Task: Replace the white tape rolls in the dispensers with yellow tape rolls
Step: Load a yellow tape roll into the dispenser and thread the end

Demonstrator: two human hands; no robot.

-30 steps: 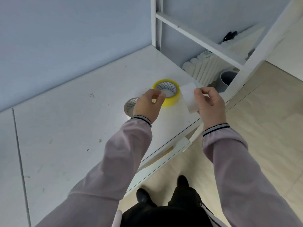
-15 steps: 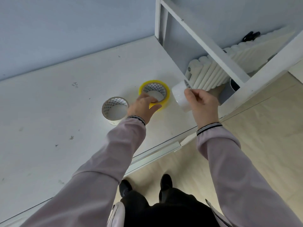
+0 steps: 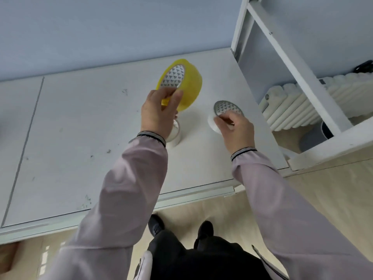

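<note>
My left hand (image 3: 159, 112) grips a yellow tape roll (image 3: 187, 85) by its lower rim and holds it tilted above the white table (image 3: 70, 138). My right hand (image 3: 235, 128) holds a white tape roll (image 3: 224, 110) that rests flat on the table at the right. A second white tape roll (image 3: 174, 134) stands on the table, mostly hidden under my left wrist. No dispenser is in view.
A white shelf frame (image 3: 292, 63) rises at the table's right end. Behind it are a white radiator (image 3: 298, 106) and a grey bin (image 3: 314, 136). My shoes (image 3: 179, 227) stand on the beige floor below the table's front edge.
My left hand has lifted the yellow roll off the table and tilted it. My right hand has brought the white roll down flat onto the table.
</note>
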